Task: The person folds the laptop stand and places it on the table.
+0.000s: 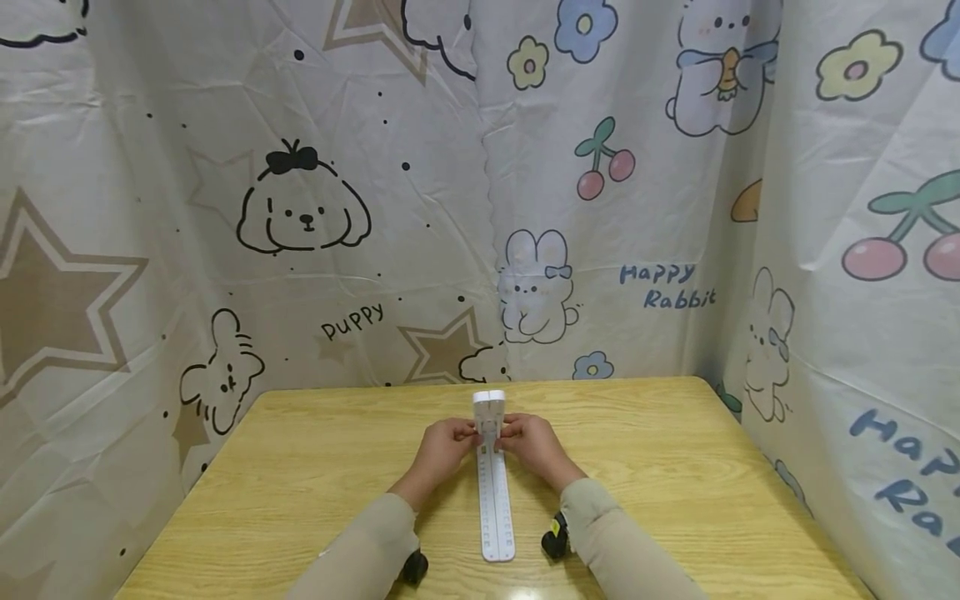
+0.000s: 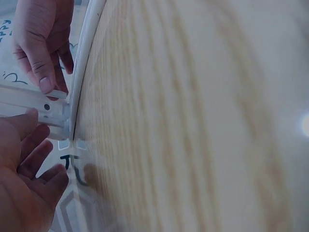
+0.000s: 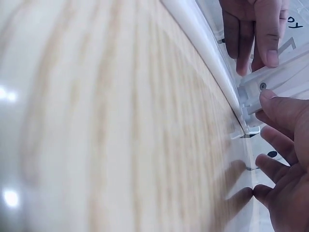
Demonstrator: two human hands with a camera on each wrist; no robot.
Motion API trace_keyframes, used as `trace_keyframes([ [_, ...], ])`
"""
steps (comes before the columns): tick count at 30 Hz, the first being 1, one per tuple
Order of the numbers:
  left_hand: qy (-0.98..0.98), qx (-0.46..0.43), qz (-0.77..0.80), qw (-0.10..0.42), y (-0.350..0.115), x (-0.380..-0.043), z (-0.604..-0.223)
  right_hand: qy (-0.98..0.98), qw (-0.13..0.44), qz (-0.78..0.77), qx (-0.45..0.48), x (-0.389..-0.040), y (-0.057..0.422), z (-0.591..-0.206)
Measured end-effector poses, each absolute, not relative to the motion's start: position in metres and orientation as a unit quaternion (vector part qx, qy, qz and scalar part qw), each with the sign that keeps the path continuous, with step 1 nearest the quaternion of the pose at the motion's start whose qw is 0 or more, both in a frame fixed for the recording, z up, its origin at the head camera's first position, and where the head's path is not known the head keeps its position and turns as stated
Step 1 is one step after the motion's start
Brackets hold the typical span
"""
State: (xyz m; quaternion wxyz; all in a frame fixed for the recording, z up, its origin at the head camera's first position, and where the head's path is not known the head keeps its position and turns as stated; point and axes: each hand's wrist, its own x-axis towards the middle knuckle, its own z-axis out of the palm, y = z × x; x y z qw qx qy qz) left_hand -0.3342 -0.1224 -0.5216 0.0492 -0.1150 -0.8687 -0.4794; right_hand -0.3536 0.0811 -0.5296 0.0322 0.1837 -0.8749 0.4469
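A white folding stand (image 1: 496, 508) lies lengthwise on the table, two long slotted bars side by side. At its far end a shorter white part (image 1: 489, 408) rises upright. My left hand (image 1: 447, 448) pinches the left side of the raised part near its foot, thumb against it in the left wrist view, the other fingers loosely bent. From the opposite side my right hand (image 1: 538, 448) pinches it with thumb and forefinger. A small round screw (image 3: 262, 86) shows on the white plastic between the two thumbs in the right wrist view.
The wooden table (image 1: 337, 450) reaches back to a printed curtain (image 1: 435, 208) that hangs behind it and along both sides. Black wrist cameras (image 1: 556, 537) sit under the cuffs, close to the tabletop.
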Motion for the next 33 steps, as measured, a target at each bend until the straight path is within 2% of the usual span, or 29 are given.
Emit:
trace_keyframes([
  [5,-0.881,-0.103,-0.458,0.061,-0.120,-0.335,-0.518,-0.880,0.037,0.444,0.162,-0.354,0.080,-0.528],
  [13,-0.885,-0.081,-0.453,0.068,-0.120,-0.333,-0.515,-0.894,0.076,0.426,0.118,-0.352,0.077,-0.522],
  [19,-0.875,-0.087,-0.471,0.075,-0.119,-0.333,-0.515,-0.898,0.068,0.424,0.094,-0.352,0.079,-0.521],
  [26,-0.856,-0.117,-0.500,0.064,-0.117,-0.334,-0.513,-0.880,0.070,0.453,0.122,-0.353,0.081,-0.523],
  [33,-0.839,-0.131,-0.523,0.070,-0.117,-0.335,-0.512,-0.844,0.043,0.514,0.144,-0.353,0.082,-0.518],
])
